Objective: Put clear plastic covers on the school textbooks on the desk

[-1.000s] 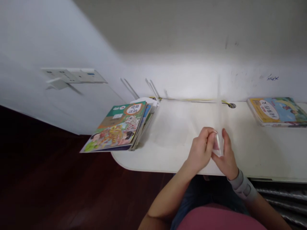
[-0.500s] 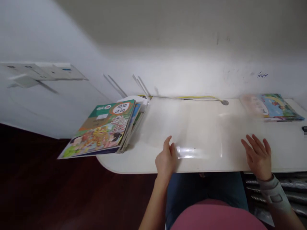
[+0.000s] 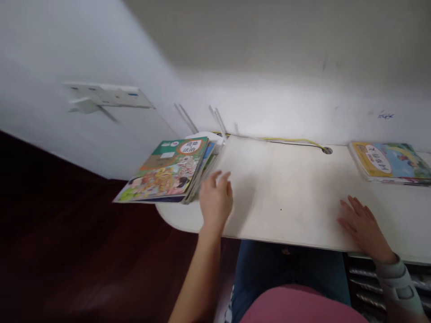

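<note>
My left hand [image 3: 216,199] hovers over the front of the white table [image 3: 289,193], just right of a stack of books [image 3: 164,172]. Its fingers are loosely bent and apart, and nothing shows in them. The stack's top book has a green and brown cover with colourful drawn figures, and the pile overhangs the table's rounded left end. Lower right, my right hand [image 3: 365,229] is over the table with its fingers stretched out, holding nothing. Whether it touches the surface I cannot tell. Beyond it, a smaller pile of books [image 3: 390,162] lies at the back right, with a yellow and blue cover on top.
Behind the left stack stands a white device with upright antennas [image 3: 218,121]. A yellow cable [image 3: 286,139] runs along the wall to a round grommet [image 3: 327,150]. Wall sockets [image 3: 111,96] with a plug are on the left. Silvery wrapped items [image 3: 367,282] lie below the table at right.
The view has shifted left. My left hand has moved left towards the book stack. A shiny, see-through sheet that lay between my hands no longer shows.
</note>
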Demonstrator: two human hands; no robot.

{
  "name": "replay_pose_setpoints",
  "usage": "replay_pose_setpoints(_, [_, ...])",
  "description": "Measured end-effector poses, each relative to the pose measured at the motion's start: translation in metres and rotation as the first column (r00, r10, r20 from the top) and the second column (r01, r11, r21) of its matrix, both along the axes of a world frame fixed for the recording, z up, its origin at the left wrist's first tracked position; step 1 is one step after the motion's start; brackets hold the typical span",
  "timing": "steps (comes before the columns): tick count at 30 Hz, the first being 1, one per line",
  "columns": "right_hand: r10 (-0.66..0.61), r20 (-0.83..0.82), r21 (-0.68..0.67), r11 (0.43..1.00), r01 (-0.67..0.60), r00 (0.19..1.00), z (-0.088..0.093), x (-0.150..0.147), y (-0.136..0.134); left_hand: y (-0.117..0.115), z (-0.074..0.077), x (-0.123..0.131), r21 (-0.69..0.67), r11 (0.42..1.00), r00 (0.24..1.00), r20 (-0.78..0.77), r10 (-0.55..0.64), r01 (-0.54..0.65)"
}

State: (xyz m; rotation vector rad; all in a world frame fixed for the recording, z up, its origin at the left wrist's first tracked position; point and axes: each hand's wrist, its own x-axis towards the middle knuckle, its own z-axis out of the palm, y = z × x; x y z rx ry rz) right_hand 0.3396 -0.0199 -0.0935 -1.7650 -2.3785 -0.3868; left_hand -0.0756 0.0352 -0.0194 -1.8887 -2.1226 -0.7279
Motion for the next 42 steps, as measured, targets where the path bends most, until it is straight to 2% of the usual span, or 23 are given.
replay_pose_setpoints(2, [0.012,0.000,0.001,1.000,-0.012,1.000,-0.003,-0.006,0.008,0.016,0.017,-0.031,-0.015,0.992,0.989,-0.079,0.121,-0.123])
replay_pose_setpoints(4, [0.036,0.011,-0.008,0.999,-0.036,0.999,-0.009,-0.013,0.013,0.033,0.025,-0.061,-0.141,0.956,0.962,-0.132,0.240,-0.258])
replay_pose_setpoints(7, [0.052,0.031,0.019,0.998,-0.053,0.998,-0.019,-0.021,0.014,0.052,0.020,-0.089,-0.372,0.865,0.941,-0.149,0.303,-0.337])
replay_pose_setpoints(9, [0.057,0.035,0.045,0.997,-0.059,0.998,-0.023,-0.022,0.013,0.058,0.009,-0.092,-0.385,0.847,0.929,-0.189,0.317,-0.367])
replay_pose_setpoints(11, [0.064,0.032,0.055,0.996,-0.066,0.997,-0.025,-0.021,0.012,0.058,0.001,-0.085,-0.330,0.849,0.906,-0.248,0.343,-0.411])
replay_pose_setpoints(14, [0.062,0.019,0.060,0.996,-0.063,0.998,-0.025,-0.020,0.012,0.052,-0.002,-0.072,-0.346,0.832,0.894,-0.287,0.345,-0.433])
replay_pose_setpoints(17, [0.063,0.001,0.064,0.996,-0.063,0.998,-0.024,-0.025,0.013,0.044,0.010,-0.074,-0.447,0.816,0.925,-0.271,0.267,-0.367])
replay_pose_setpoints(20, [0.088,-0.006,0.051,0.995,-0.087,0.996,-0.021,-0.034,0.014,0.038,0.033,-0.087,-0.481,0.817,0.943,-0.248,0.221,-0.318])
replay_pose_setpoints(22, [0.100,-0.007,0.038,0.994,-0.100,0.995,-0.018,-0.040,0.015,0.034,0.052,-0.095,-0.434,0.843,0.943,-0.241,0.231,-0.318])
replay_pose_setpoints(24, [0.098,-0.006,0.026,0.995,-0.098,0.995,-0.014,-0.044,0.015,0.026,0.072,-0.098,-0.342,0.867,0.926,-0.232,0.297,-0.363])
replay_pose_setpoints(27, [0.080,-0.007,0.016,0.997,-0.080,0.997,-0.010,-0.047,0.015,0.009,0.102,-0.090,-0.164,0.877,0.890,-0.159,0.428,-0.451])
replay_pose_setpoints(29, [0.072,-0.016,0.014,0.997,-0.072,0.997,-0.009,-0.049,0.014,-0.004,0.117,-0.079,-0.031,0.899,0.899,-0.045,0.436,-0.438])
replay_pose_setpoints(31, [0.071,-0.025,0.009,0.997,-0.070,0.997,-0.008,-0.049,0.014,-0.013,0.126,-0.064,0.129,0.940,0.945,0.131,0.301,-0.317])
replay_pose_setpoints(32, [0.071,-0.027,0.003,0.997,-0.071,0.997,-0.008,-0.048,0.014,-0.014,0.126,-0.054,0.218,0.950,0.955,0.243,0.169,-0.224])
replay_pose_setpoints(33, [0.067,-0.029,-0.003,0.998,-0.067,0.997,-0.009,-0.047,0.013,-0.013,0.124,-0.044,0.304,0.945,0.931,0.364,0.003,-0.121])
replay_pose_setpoints(34, [0.058,-0.031,-0.009,0.998,-0.059,0.998,-0.009,-0.044,0.013,-0.010,0.120,-0.031,0.376,0.926,0.855,0.488,-0.177,-0.023])
replay_pose_setpoints(35, [0.046,-0.033,-0.014,0.999,-0.047,0.998,-0.010,-0.042,0.012,-0.006,0.114,-0.017,0.430,0.901,0.725,0.601,-0.338,0.064])
replay_pose_setpoints(36, [0.030,-0.034,-0.020,0.999,-0.031,0.999,-0.010,-0.038,0.010,-0.001,0.106,-0.001,0.460,0.876,0.552,0.697,-0.457,0.144])
replay_pose_setpoints(37, [0.010,-0.032,-0.026,1.000,-0.011,0.999,-0.010,-0.034,0.009,0.004,0.096,0.017,0.454,0.863,0.362,0.783,-0.505,0.222])
replay_pose_setpoints(38, [-0.010,-0.027,-0.032,0.999,0.009,1.000,-0.010,-0.031,0.007,0.009,0.084,0.035,0.430,0.857,0.204,0.846,-0.493,0.285])
replay_pose_setpoints(40, [-0.036,-0.005,-0.045,0.998,0.036,0.999,-0.009,-0.024,0.003,0.016,0.058,0.072,0.348,0.837,-0.025,0.927,-0.373,0.422])
replay_pose_setpoints(42, [-0.040,0.022,-0.056,0.998,0.041,0.999,-0.007,-0.019,0.000,0.018,0.029,0.104,0.276,0.805,-0.148,0.961,-0.232,0.526])
